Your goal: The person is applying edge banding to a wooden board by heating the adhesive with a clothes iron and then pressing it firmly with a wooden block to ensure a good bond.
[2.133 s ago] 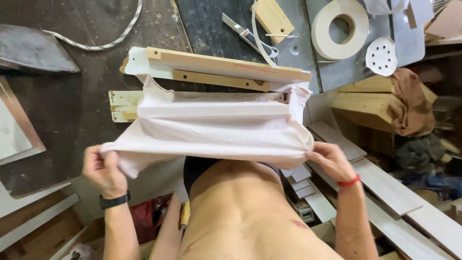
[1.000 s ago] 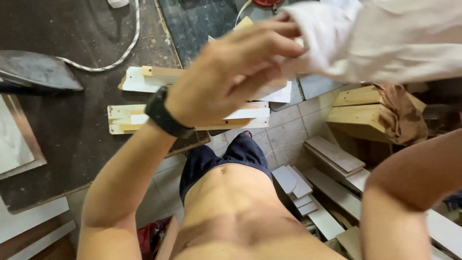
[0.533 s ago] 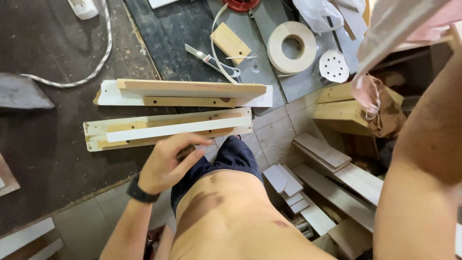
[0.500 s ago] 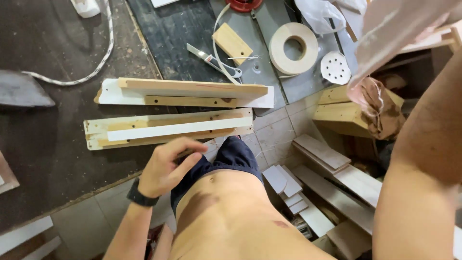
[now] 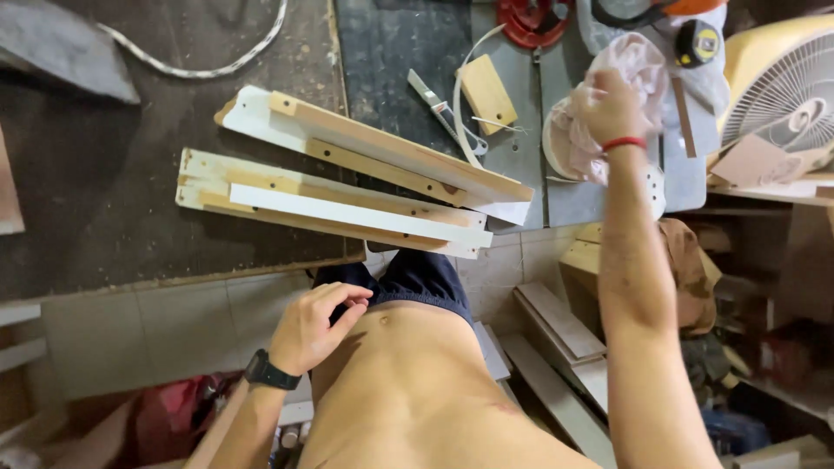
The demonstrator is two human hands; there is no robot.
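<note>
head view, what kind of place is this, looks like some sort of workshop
Most likely a small woodworking shop. Wooden frame pieces lie on a worn dark bench, offcut boards are stacked on the tiled floor, and a tape measure sits near the right hand, which holds a bundled pale cloth.

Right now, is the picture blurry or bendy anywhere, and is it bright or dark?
Head view: the wooden strips look sharp and evenly lit. The right hand holding the pale cloth is slightly soft. The top left of the workbench is dim. The fan at the right edge looks brighter, and straight edges bend near the corners.
</note>
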